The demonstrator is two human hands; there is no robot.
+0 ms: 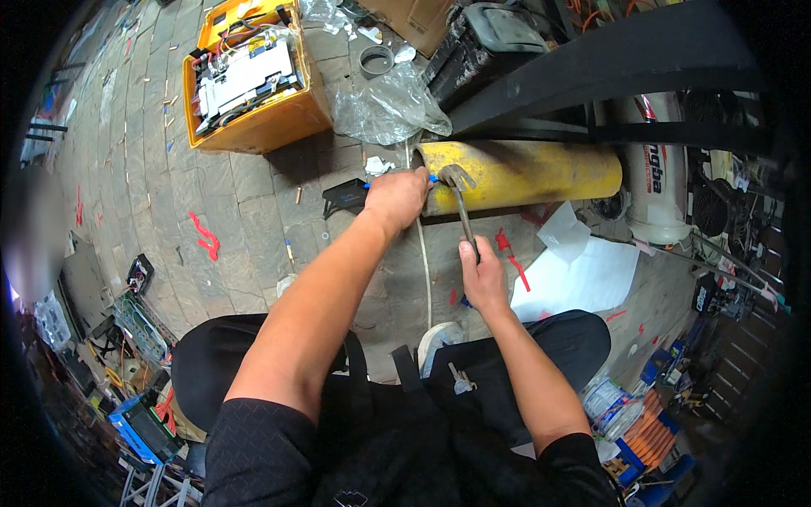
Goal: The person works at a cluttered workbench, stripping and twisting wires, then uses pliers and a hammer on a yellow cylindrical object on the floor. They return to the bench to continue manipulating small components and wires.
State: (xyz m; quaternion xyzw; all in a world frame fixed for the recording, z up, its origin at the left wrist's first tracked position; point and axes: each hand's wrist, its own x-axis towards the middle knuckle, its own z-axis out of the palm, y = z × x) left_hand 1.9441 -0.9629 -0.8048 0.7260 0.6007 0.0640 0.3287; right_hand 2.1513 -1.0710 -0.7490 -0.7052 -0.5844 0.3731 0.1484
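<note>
My right hand (485, 275) is closed round the handle of a claw hammer (465, 211). Its head lies against the near left end of a yellow metal cylinder (532, 173), which rests on its side on the paving. Beside that end, my left hand (397, 200) is closed on a thin blue piece (433, 178) that sticks out past the fingers toward the cylinder. Most of this piece is covered by the hand, so its kind does not show. A small black box-like part (345, 198) lies just left of my left hand.
An orange case (291, 114) packed with wires and cells stands at the upper left. Crumpled clear plastic (393, 106) and a tape roll (376, 61) lie beyond the cylinder. A black frame (608, 63) arches over the right, above white paper (583, 275). A white cord (425, 270) crosses the paving.
</note>
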